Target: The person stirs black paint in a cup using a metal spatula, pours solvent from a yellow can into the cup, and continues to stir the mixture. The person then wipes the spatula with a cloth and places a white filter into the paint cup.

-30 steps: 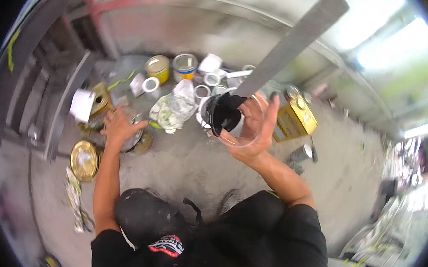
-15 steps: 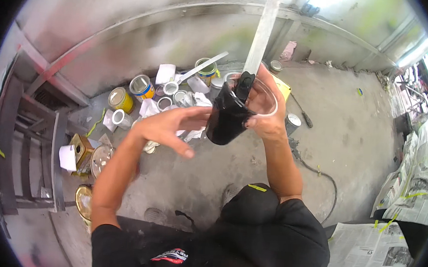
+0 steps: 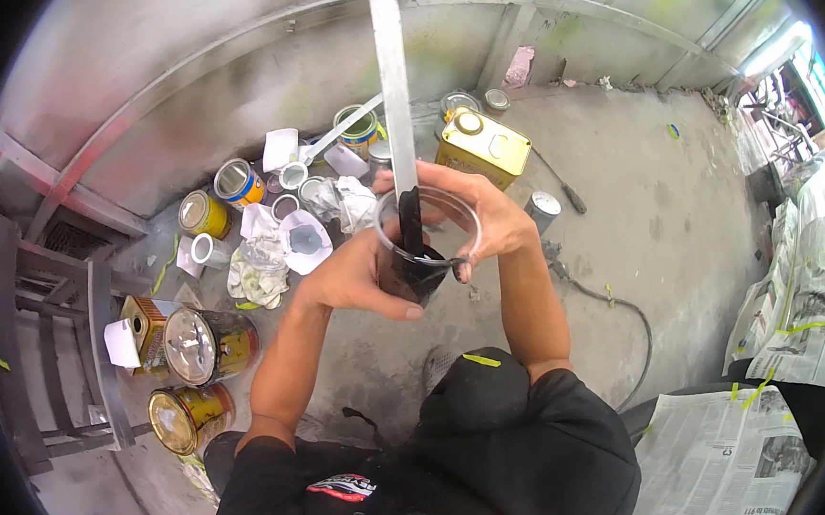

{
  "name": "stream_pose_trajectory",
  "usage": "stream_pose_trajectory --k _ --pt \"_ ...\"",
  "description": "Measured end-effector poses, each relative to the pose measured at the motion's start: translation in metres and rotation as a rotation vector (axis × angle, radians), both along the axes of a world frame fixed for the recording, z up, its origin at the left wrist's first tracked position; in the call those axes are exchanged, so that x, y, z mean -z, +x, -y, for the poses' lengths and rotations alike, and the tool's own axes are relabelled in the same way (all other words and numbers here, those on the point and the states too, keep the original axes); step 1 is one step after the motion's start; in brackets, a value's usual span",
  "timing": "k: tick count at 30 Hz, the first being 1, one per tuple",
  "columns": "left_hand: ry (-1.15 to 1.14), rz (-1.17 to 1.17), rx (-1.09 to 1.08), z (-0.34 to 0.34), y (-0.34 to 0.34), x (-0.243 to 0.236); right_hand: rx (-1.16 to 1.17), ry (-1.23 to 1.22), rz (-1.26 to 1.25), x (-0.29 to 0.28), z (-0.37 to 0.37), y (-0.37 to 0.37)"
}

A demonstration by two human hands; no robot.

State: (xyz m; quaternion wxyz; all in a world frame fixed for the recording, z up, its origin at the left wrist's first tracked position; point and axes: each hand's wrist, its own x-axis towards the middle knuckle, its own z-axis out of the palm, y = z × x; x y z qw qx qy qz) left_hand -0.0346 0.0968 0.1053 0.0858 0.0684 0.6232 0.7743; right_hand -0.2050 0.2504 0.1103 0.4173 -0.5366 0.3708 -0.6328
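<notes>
A clear plastic cup (image 3: pixel 415 279) with black paint in its lower part is held in front of me between both hands. From it a long, flat metal stirring stick (image 3: pixel 395 84) rises, leaning left, its lower end coated black. My left hand (image 3: pixel 352 271) curls round the left side of the cup, thumb across the front; its other fingers are mostly hidden behind. On the right, my right hand (image 3: pixel 498 221) grips the cup near the rim, fingers reaching behind the stick. A dark smear marks the cup's edge by the right thumb.
A yellow rectangular can (image 3: pixel 482 148) stands beyond my hands. Several paint tins (image 3: pixel 239 182) and crumpled rags (image 3: pixel 261 264) crowd the floor at the left, beside a grey wooden frame (image 3: pixel 105 341). Right of me lie a black hose (image 3: pixel 610 298) and newspaper-covered parts (image 3: pixel 719 461).
The cup has gone from tilted to more upright and moved slightly lower. My left hand, apart from it before, now wraps its side. The stick's top has swung left.
</notes>
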Motion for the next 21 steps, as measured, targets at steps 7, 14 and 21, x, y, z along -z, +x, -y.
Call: stream_pose_trajectory --k 7,14,21 --pt "-0.386 -0.152 -0.082 -0.005 -0.015 0.023 -0.044 -0.016 0.02 0.012 -0.008 -0.015" --pt "-0.329 -0.123 -0.15 -0.019 -0.024 0.059 0.44 0.009 -0.075 -0.022 -0.005 -0.006" --pt "-0.354 -0.18 -0.377 -0.038 -0.036 0.072 0.935 0.015 -0.559 -0.065 -0.003 0.022"
